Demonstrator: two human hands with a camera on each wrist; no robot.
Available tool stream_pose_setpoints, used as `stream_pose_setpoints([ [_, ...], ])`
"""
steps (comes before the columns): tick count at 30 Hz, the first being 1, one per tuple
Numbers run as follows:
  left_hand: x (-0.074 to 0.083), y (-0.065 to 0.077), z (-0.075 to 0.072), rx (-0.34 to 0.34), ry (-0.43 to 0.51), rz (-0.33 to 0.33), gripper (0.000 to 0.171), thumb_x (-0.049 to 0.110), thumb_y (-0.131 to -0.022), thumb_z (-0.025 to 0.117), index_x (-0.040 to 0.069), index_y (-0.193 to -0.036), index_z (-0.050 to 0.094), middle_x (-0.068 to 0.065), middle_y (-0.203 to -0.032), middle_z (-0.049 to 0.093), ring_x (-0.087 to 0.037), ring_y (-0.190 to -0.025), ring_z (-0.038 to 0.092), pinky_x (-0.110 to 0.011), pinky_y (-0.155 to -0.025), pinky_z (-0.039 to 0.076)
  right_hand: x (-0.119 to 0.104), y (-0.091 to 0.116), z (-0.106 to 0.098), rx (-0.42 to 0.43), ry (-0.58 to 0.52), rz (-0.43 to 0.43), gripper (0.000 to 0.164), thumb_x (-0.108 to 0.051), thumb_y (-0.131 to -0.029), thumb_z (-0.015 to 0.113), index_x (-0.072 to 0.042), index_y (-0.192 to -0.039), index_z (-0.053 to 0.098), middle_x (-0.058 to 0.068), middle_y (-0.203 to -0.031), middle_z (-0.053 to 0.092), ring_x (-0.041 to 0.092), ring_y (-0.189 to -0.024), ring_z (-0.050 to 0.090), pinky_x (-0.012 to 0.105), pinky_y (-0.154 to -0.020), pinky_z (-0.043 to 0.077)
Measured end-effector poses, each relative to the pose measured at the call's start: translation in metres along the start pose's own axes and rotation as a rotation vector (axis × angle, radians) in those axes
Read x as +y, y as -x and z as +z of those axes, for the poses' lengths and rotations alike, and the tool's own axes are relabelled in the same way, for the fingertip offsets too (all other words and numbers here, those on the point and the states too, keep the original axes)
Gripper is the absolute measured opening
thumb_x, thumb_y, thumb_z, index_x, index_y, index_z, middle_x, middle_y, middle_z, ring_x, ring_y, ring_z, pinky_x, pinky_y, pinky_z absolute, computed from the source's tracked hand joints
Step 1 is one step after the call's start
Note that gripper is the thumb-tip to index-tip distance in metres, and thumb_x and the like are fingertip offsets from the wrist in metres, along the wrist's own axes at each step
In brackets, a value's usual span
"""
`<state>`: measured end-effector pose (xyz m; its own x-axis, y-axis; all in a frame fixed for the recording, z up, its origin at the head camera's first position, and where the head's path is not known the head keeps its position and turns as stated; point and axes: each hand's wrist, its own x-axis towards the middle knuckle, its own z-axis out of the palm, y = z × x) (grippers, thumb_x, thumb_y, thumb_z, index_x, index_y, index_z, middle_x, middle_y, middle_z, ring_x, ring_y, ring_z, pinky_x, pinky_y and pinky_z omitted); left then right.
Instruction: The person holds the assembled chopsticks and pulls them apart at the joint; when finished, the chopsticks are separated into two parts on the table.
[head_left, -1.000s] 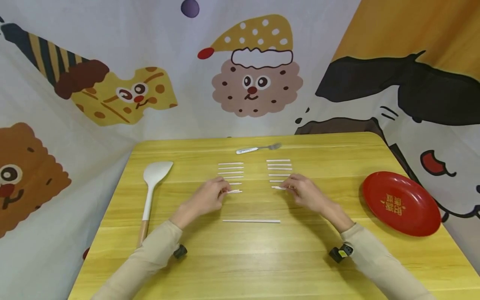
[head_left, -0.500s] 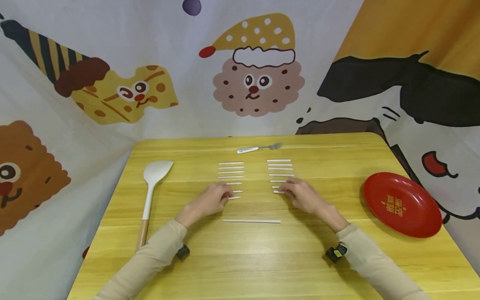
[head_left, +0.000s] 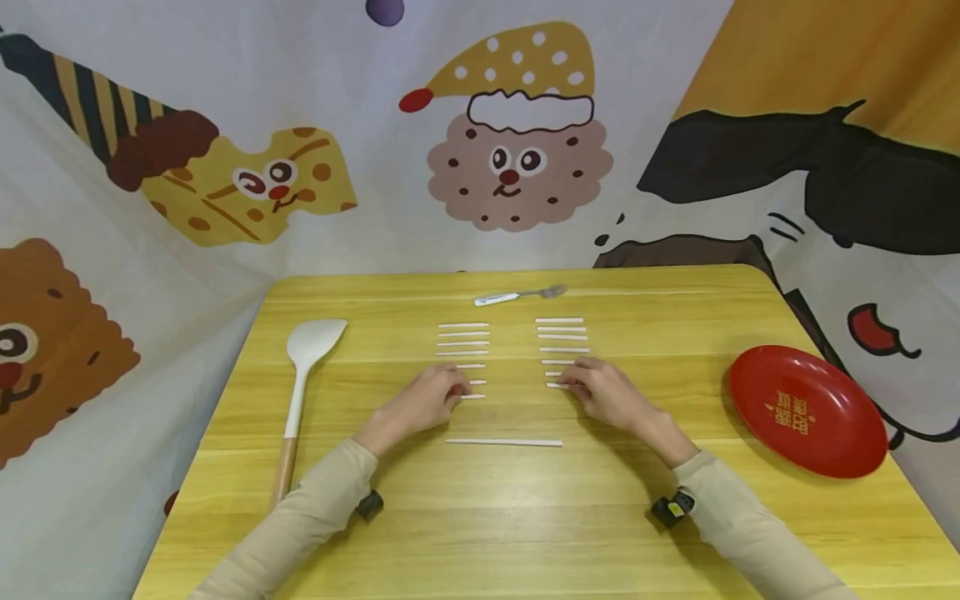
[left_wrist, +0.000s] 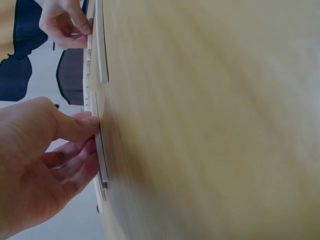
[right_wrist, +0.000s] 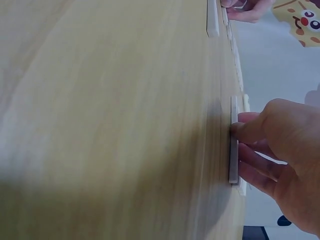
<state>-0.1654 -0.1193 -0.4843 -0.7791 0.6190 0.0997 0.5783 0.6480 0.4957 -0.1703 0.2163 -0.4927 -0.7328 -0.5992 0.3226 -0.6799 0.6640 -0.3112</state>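
Observation:
Two columns of short white sticks lie in the middle of the table, a left column (head_left: 462, 343) and a right column (head_left: 562, 337). My left hand (head_left: 429, 397) pinches the nearest stick of the left column (left_wrist: 102, 157) between thumb and fingertips, low at the tabletop. Across from it, my right hand (head_left: 611, 392) pinches the nearest stick of the right column (right_wrist: 233, 160), thumb on the near side and fingers behind. Both held sticks lie roughly level, partly covered by the fingers. Closer to me, a longer tapered white stick (head_left: 502, 442) lies crosswise between the hands.
A fork (head_left: 521, 295) with a white handle lies beyond the columns. At the left is a white spatula (head_left: 306, 350) with a wooden handle, its end overlapped by my left sleeve. A red oval plate (head_left: 840, 417) sits at the table's right side. A printed curtain (head_left: 390, 225) hangs behind.
Both hands have come a little toward me, each with a stick that now lies nearest in its column. In the last half second the left stick has shifted slightly right.

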Motion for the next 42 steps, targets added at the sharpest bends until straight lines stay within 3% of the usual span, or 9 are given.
stream_pose_setpoints([
  [8,0.011,0.004,-0.007,0.071,-0.017,-0.003,0.018,-0.002,-0.091,0.07,0.005,-0.108,0.073,-0.003,-0.099,0.065,-0.013,-0.085,0.063,-0.021,-0.075,0.056,-0.008,-0.002,-0.008,0.035,0.001,-0.01,0.021,0.002,-0.083,0.078,-0.006,-0.102,0.076,0.007,-0.099,0.072,0.019,-0.087,0.069,0.032,-0.076,0.061],
  [14,0.028,0.011,-0.016,0.112,-0.018,0.031,0.017,0.001,-0.09,0.072,0.006,-0.107,0.074,-0.003,-0.101,0.066,-0.015,-0.088,0.066,-0.022,-0.076,0.058,-0.034,-0.006,-0.022,0.066,-0.061,-0.031,0.022,0.003,-0.083,0.079,-0.003,-0.104,0.075,0.008,-0.098,0.071,0.019,-0.085,0.07,0.032,-0.072,0.061],
  [20,0.044,0.021,-0.01,0.044,0.036,0.119,0.015,0.006,-0.093,0.071,0.004,-0.108,0.072,-0.005,-0.102,0.069,-0.015,-0.09,0.068,-0.022,-0.078,0.058,-0.065,-0.004,-0.023,-0.105,-0.149,0.0,0.021,-0.006,-0.089,0.075,-0.004,-0.11,0.072,0.007,-0.106,0.07,0.02,-0.089,0.07,0.033,-0.077,0.061],
  [26,0.053,0.029,0.003,-0.067,0.027,0.103,0.017,0.017,-0.093,0.074,0.009,-0.108,0.072,-0.001,-0.102,0.066,-0.012,-0.088,0.065,-0.021,-0.079,0.057,-0.081,0.002,-0.006,-0.251,-0.241,0.025,0.022,-0.014,-0.09,0.077,-0.007,-0.11,0.071,0.003,-0.106,0.069,0.017,-0.094,0.068,0.03,-0.084,0.059],
  [32,0.052,0.029,0.016,-0.117,-0.004,0.088,0.017,0.017,-0.088,0.079,0.012,-0.103,0.072,0.002,-0.1,0.067,-0.012,-0.093,0.066,-0.022,-0.085,0.056,-0.087,0.004,0.015,-0.243,-0.262,-0.017,0.016,-0.009,-0.088,0.077,-0.007,-0.103,0.07,0.001,-0.098,0.067,0.008,-0.085,0.064,0.019,-0.076,0.057],
  [38,0.049,0.027,0.022,-0.125,0.038,0.063,0.011,0.01,-0.092,0.074,0.01,-0.102,0.072,0.0,-0.098,0.067,-0.008,-0.086,0.062,-0.018,-0.075,0.054,-0.086,0.003,0.024,-0.224,-0.27,-0.036,0.011,0.0,-0.088,0.073,-0.006,-0.096,0.069,0.003,-0.091,0.067,0.007,-0.08,0.061,0.017,-0.07,0.055],
  [42,0.049,0.023,0.023,-0.114,0.049,0.056,0.006,0.009,-0.094,0.071,0.01,-0.1,0.072,0.001,-0.093,0.066,-0.005,-0.08,0.057,-0.016,-0.07,0.05,-0.085,0.001,0.022,-0.188,-0.218,-0.088,0.009,0.001,-0.091,0.07,-0.007,-0.095,0.068,0.004,-0.091,0.065,0.009,-0.082,0.061,0.019,-0.071,0.055],
])
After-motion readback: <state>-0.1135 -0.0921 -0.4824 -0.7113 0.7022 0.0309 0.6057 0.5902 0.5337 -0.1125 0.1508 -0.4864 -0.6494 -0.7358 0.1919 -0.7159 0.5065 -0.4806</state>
